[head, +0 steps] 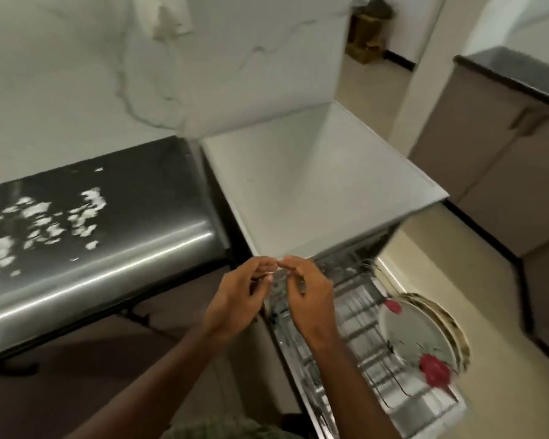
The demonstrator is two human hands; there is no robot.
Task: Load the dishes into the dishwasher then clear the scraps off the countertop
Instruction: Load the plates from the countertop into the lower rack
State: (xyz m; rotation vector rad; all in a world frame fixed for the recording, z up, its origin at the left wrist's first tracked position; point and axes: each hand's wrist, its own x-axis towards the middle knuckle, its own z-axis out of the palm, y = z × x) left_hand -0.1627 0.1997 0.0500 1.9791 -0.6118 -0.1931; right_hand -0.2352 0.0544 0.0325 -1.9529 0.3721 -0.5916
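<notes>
The dishwasher (314, 172) has a white top, and its wire rack (362, 337) is pulled out at the lower right. White plates with red flower prints (415, 334) stand on edge in the rack's right side. Pale scraps (38, 223) lie scattered over the dark countertop (140, 248) at the left. My left hand (238, 299) and my right hand (308, 296) hover together above the rack's near-left corner, fingertips almost touching, fingers loosely curled. I see nothing held in either hand.
A marble-look wall (108, 74) backs the counter. Beige cabinets with a dark top (504, 122) stand at the right across a strip of tiled floor (457, 280). A doorway with a brown object (368, 33) is at the far back.
</notes>
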